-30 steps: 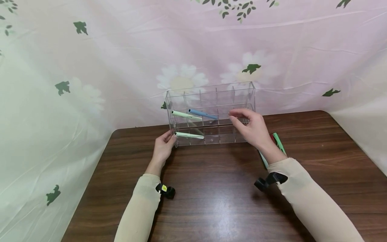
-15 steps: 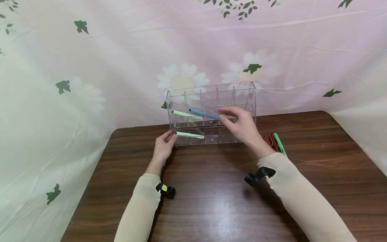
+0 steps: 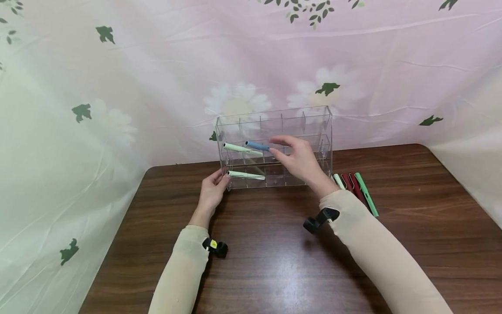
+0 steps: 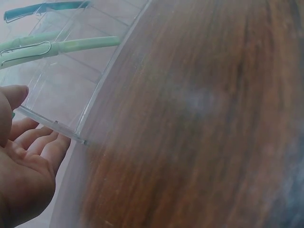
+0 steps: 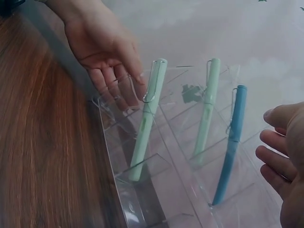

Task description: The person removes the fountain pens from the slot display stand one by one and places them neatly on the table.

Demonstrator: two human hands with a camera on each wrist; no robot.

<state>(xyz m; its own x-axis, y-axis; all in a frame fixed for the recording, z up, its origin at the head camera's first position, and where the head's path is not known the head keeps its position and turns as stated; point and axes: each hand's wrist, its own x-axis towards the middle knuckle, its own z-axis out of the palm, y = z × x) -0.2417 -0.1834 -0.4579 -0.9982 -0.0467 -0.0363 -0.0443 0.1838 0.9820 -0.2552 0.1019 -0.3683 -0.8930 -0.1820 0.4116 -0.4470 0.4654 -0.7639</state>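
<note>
A clear acrylic organizer (image 3: 274, 181) with tiered compartments stands at the back of the table. My left hand (image 3: 211, 192) grips its left end, thumb on one side and fingers on the other, as the left wrist view shows. Two pale green pens lie slanted in it: a front pen (image 5: 149, 114) and a rear pen (image 5: 207, 109). Beside the rear one leans a blue pen (image 5: 232, 137). Close to that blue pen is my right hand (image 3: 298, 159), fingers loosely bent. The right wrist view shows a gap between its fingers and the pen.
Right of the organizer, a green pen (image 3: 366, 194), two dark red pens and a pale green pen (image 3: 338, 181) lie on the wooden table (image 3: 266, 261). The right forearm partly covers them. A floral cloth (image 3: 164, 87) hangs behind the table.
My right hand has moved left along the organizer toward the blue pen, uncovering more of the pens on the table at right. The left hand has stayed at the organizer's end.
</note>
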